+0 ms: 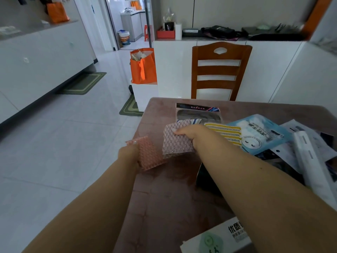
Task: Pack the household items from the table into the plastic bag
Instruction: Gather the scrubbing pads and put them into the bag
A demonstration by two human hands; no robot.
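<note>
My left hand point(129, 153) grips an orange-pink scouring cloth point(148, 156) at the table's left edge. Just to its right, my right hand point(193, 133) pinches a grey-pink scouring cloth point(175, 143) by its top edge. Behind my right wrist lies a yellow-striped cloth point(228, 133). A blue packet with white pads point(259, 134) sits further right, and a dark packet with a clear window point(198, 112) lies behind the cloths. Under my right forearm a black bag-like thing point(204, 178) is mostly hidden. I cannot pick out a plastic bag for certain.
The brown table point(164, 207) holds a heap of white and dark packets point(310, 154) at the right and a white box with green print point(218, 238) at the near edge. A wooden chair point(218, 70) stands behind. An orange bag point(144, 66) rests on a white stand.
</note>
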